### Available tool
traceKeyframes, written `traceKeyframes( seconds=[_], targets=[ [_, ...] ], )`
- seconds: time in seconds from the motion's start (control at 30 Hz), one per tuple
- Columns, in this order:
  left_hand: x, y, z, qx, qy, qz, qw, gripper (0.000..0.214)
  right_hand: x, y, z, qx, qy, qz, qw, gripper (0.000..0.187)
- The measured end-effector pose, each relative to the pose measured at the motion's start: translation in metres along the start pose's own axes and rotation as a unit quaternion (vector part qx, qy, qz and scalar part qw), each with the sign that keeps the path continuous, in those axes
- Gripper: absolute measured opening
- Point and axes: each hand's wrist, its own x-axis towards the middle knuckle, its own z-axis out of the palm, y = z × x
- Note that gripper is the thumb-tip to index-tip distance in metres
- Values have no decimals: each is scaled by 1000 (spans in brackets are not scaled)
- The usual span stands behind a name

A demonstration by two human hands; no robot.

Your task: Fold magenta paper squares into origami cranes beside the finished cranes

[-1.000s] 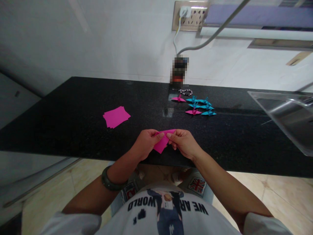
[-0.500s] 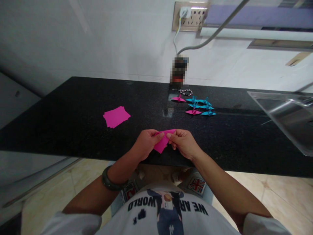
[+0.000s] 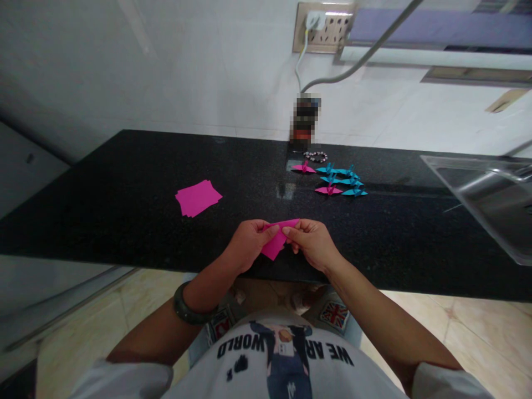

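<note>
A partly folded sheet of pink origami paper (image 3: 272, 247) is held between both hands above the front of the counter. My left hand (image 3: 248, 243) pinches its left side, thumb on top. On the right side, my right hand (image 3: 311, 239) grips the upper edge and corner, with its thumb pressed onto the paper. The fingers behind the sheet are partly hidden. To the left lies a stack of pink paper sheets (image 3: 198, 198). Beyond my right hand stand several blue paper cranes (image 3: 352, 180), along with a pink paper crane (image 3: 328, 190) and another pink crane (image 3: 304, 167).
The black countertop (image 3: 137, 177) runs along a tiled wall. A beaded bracelet (image 3: 316, 157) rests behind the cranes, beside a blurred-out object (image 3: 305, 122) against the wall. At the right is a metal sink (image 3: 490, 205). A socket panel (image 3: 332, 30) holds a plug with a cable.
</note>
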Motion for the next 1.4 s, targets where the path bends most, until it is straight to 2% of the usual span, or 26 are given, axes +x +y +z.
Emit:
traceKeyframes(
  seconds=[0.43, 0.67, 0.97, 1.1, 1.4],
  targets=[
    [0, 0, 0, 3, 15, 16, 1000, 26, -2, 1, 3, 4, -3, 5, 1000, 30],
    [-2, 2, 3, -10, 16, 21, 1000, 27, -3, 1, 5, 2, -10, -15, 1000, 28],
    [-1, 1, 3, 32, 62, 39, 997, 33, -5, 1, 5, -13, -17, -23, 1000, 29],
    [0, -1, 2, 13, 72, 44, 996, 30, -6, 0, 7, -24, -17, -29, 999, 30],
    [1, 1, -4, -20, 42, 53, 998, 23, -7, 1, 6, -44, -6, -36, 998, 29]
  ],
)
